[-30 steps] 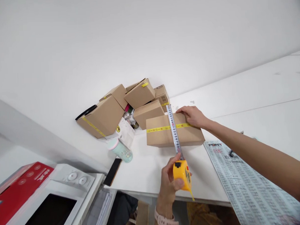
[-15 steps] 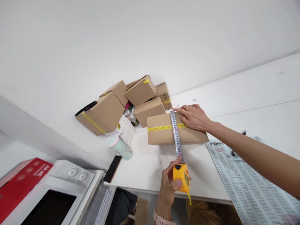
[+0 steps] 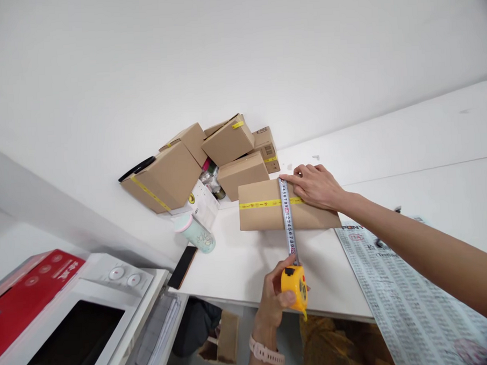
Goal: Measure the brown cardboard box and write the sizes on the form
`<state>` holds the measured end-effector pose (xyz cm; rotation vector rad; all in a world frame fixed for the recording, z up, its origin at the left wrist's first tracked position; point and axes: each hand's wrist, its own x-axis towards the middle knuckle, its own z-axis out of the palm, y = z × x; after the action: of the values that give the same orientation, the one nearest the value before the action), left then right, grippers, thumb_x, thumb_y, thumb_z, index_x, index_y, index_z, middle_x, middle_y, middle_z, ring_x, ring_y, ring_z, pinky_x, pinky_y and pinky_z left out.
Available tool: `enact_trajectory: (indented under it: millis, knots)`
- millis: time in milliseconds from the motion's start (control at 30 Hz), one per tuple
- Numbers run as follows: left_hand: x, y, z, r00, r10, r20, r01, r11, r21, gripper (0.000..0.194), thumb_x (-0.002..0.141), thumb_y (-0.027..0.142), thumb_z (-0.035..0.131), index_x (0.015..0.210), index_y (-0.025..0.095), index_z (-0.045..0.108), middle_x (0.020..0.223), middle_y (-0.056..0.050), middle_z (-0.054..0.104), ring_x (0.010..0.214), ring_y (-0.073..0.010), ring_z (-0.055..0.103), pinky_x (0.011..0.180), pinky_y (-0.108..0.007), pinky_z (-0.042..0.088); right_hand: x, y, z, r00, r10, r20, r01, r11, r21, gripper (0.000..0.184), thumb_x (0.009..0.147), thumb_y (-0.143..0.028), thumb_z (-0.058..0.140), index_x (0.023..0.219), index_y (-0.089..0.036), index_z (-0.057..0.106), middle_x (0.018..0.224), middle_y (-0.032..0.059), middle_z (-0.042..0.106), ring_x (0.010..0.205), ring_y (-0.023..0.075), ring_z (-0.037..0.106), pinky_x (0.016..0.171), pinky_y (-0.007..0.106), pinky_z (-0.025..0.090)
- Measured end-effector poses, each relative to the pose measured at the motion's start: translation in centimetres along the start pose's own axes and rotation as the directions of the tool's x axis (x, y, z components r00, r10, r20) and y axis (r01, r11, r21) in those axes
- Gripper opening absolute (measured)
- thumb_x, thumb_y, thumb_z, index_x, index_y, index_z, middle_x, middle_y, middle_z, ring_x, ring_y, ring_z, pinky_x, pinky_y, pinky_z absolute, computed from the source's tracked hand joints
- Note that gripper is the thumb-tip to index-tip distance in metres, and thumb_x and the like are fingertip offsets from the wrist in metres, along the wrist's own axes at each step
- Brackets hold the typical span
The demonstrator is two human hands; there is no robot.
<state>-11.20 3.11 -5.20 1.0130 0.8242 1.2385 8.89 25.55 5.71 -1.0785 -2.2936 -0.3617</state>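
Note:
A yellow tape measure (image 3: 294, 289) sits in my left hand (image 3: 272, 291), whose fingers are wrapped round its case near the table's front edge. Its metal blade (image 3: 287, 218) runs out across the top of a brown cardboard box (image 3: 257, 217) sealed with yellow printed tape. At the box's far edge my right hand (image 3: 316, 187) has its index fingertip on the blade's end. The other right fingers are curled and rest on the box top. Numbers show along the blade, which reaches past the box's near edge to the case.
More cardboard boxes (image 3: 229, 143) are stacked against the wall. A mint green tumbler (image 3: 199, 235) and a dark flat object (image 3: 182, 267) lie at the table's left. A printed sheet (image 3: 409, 283) covers the right front. A microwave (image 3: 73, 340) and a red box (image 3: 34, 299) stand lower left.
The view has shifted slightly. Both hands keep their places on the tape measure, and the blade still lies across the box.

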Motion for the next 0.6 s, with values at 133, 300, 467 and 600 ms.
enact_trajectory:
  millis: [133,300,467,600]
  knots:
    - [0.2,-0.1,-0.1,1.000,-0.001,0.004,0.001,1.000,-0.011,0.089,0.057,0.053,0.089,0.136,0.020,0.066,0.120,-0.013,0.062,0.087,-0.0253,0.067,0.080,-0.044,0.059,0.0,0.0,0.1,1.000,0.011,-0.007,-0.011,1.000,0.023,0.051,0.098,-0.027,0.036,0.143,-0.030,0.059,0.116,0.0128,0.064,0.097,0.0287,0.056,0.085,0.044,0.036]
    - [-1.3,0.7,0.2,1.000,0.026,0.003,-0.026,0.999,-0.040,0.088,0.057,0.058,0.089,0.135,0.024,0.067,0.124,-0.013,0.062,0.098,-0.0303,0.067,0.085,-0.047,0.059,-0.3,-0.7,-0.5,0.999,0.026,-0.026,-0.026,1.000,0.013,0.049,0.101,-0.033,0.036,0.146,-0.030,0.056,0.113,0.0123,0.065,0.094,0.0277,0.056,0.087,0.043,0.036]
    - [-4.7,1.3,0.9,0.989,0.143,0.026,-0.142,0.989,-0.043,0.091,0.057,0.075,0.082,0.135,0.030,0.067,0.128,-0.015,0.060,0.107,-0.0367,0.063,0.083,-0.047,0.059,-4.1,-3.5,-1.3,0.994,-0.032,-0.106,0.039,0.997,0.065,0.062,0.101,-0.046,0.044,0.159,-0.024,0.036,0.118,0.0141,0.066,0.102,0.0301,0.057,0.092,0.044,0.038]
    - [-6.6,0.8,1.0,0.999,-0.005,0.051,0.001,0.998,0.069,0.106,0.051,0.079,0.083,0.141,0.027,0.062,0.133,-0.015,0.055,0.099,-0.0336,0.064,0.085,-0.047,0.057,-9.8,-5.2,-0.7,0.971,-0.112,-0.212,0.146,0.978,0.151,0.060,0.101,-0.036,0.051,0.158,-0.028,0.033,0.119,0.0117,0.068,0.107,0.0287,0.060,0.092,0.044,0.042]
